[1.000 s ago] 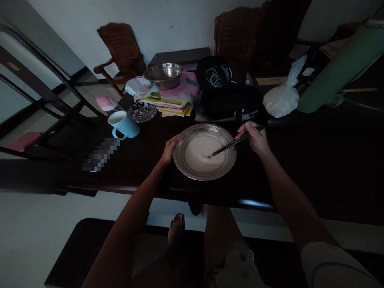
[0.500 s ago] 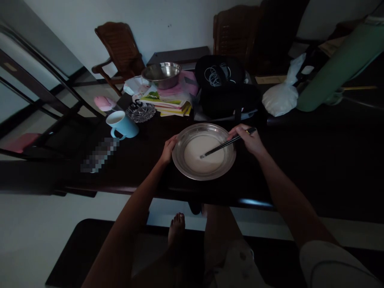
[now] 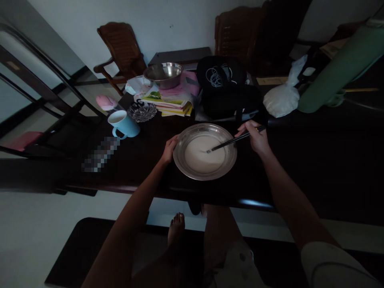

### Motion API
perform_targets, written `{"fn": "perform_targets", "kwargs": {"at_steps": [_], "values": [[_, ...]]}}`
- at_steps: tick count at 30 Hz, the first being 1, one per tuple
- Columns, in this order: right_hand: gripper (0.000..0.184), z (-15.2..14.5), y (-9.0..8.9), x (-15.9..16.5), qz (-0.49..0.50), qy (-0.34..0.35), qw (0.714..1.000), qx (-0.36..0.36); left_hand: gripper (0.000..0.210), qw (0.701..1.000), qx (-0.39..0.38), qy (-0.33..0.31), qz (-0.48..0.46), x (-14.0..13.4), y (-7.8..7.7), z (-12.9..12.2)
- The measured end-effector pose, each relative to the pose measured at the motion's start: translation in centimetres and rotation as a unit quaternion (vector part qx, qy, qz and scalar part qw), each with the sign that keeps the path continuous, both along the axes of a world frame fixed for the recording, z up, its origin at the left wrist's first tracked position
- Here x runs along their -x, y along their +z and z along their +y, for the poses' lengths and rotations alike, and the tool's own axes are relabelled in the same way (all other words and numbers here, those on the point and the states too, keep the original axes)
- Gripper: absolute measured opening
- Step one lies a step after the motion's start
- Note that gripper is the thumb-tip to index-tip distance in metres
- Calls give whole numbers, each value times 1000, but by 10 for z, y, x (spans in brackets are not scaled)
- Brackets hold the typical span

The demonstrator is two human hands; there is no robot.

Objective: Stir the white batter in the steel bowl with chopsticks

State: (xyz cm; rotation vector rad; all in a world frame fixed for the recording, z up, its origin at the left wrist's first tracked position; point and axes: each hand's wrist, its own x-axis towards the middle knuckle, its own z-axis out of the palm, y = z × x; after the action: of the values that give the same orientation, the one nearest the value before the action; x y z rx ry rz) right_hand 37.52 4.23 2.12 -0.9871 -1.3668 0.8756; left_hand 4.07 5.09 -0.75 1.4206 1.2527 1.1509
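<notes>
A wide metal bowl (image 3: 183, 166) stands on the dark table and holds a pale, milky liquid (image 3: 202, 160). My left hand (image 3: 171, 149) grips the bowl's rim on its left side. Held in my right hand (image 3: 255, 138), just past the bowl's right rim, is a pair of dark chopsticks (image 3: 229, 141). They slant down to the left, and their tips dip into the liquid near its middle. The fingers of my right hand are closed around the upper ends.
Left of the bowl stands a light blue mug (image 3: 127, 124) beside a glass ashtray (image 3: 143, 112). Behind are stacked books (image 3: 177, 106), another metal bowl (image 3: 168, 83) and a black case (image 3: 231, 98). A tied bag of white powder (image 3: 282, 100) and a green cylinder (image 3: 333, 74) stand at the right.
My right hand has moved a little to the right, drawing the chopstick tips right and slightly up through the liquid. My left hand stays on the rim.
</notes>
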Motion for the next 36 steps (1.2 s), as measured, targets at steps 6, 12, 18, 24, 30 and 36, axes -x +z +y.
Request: {"fn": "perform_targets", "kwargs": {"at_steps": [6, 12, 18, 24, 30, 36], "values": [[43, 0, -2, 2, -21, 48, 999, -3, 46, 1000, -1, 0, -7, 0, -1, 1], [46, 2, -3, -1, 8, 9, 1000, 3, 41, 1000, 8, 1, -11, 0, -1, 0], [44, 2, -3, 1, -12, 26, 1000, 2, 40, 1000, -3, 3, -8, -1, 1, 0], [48, 1, -2, 2, -3, 31, 999, 11, 41, 1000, -2, 5, -5, 0, 0, 1], [45, 1, 1, 1, -3, -2, 1000, -3, 41, 1000, 2, 3, -15, 0, -1, 1], [47, 0, -2, 2, -8, 51, 999, 7, 38, 1000, 6, 3, -12, 0, 0, 1]]}}
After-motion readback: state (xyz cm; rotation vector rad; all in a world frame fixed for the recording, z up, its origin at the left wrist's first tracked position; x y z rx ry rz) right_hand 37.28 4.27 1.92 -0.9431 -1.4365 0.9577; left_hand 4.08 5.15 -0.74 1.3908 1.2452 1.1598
